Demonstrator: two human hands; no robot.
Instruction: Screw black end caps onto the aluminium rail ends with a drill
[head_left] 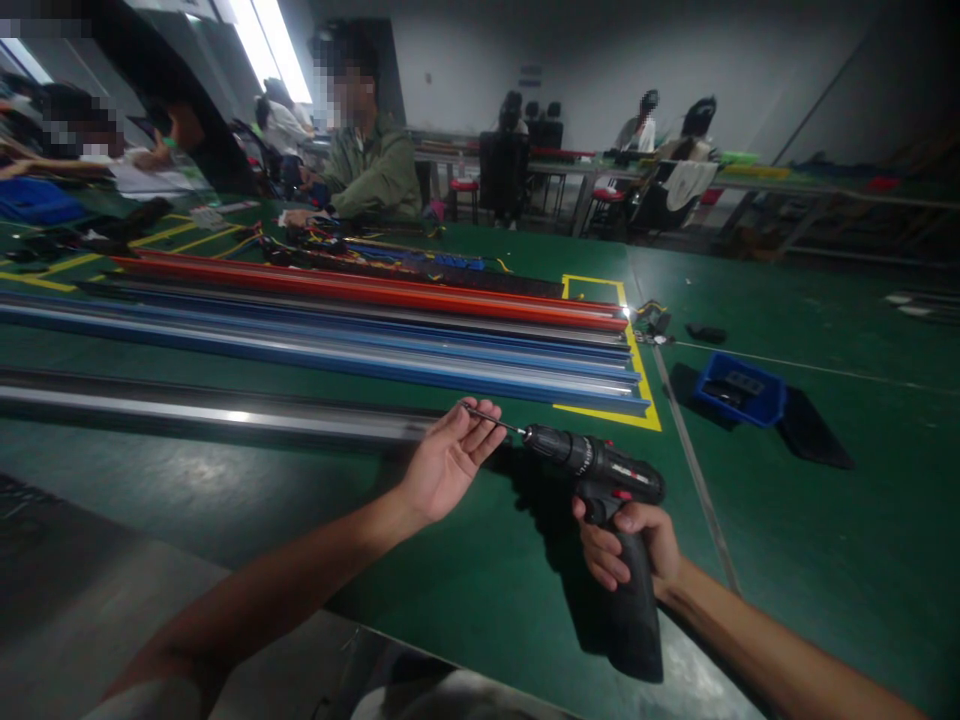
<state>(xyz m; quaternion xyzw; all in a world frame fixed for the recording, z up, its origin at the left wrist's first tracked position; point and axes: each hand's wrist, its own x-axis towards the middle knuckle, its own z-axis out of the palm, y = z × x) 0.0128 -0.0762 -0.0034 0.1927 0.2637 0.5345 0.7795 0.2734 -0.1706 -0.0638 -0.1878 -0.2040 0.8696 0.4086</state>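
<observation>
My right hand (637,545) is wrapped round the grip of a black cordless drill (592,465), with its fingers near the trigger. The drill points left, and a long thin driver bit (499,420) sticks out of its chuck. My left hand (450,465) is turned palm up at the far end of the bit. Its thumb and index finger meet around the bit's tip, while the other fingers lie loosely under the shaft. Whether a small screw sits at the tip is too small to tell. Behind my left hand lies a long dark grey metal profile (240,415).
Blue metal profiles (450,365) and orange ones (375,285) lie along the green table (825,520), ending near yellow tape (649,410). A blue bin (739,390) with dark parts stands right. Across the table, a person in a green jacket (382,170) sits near wires.
</observation>
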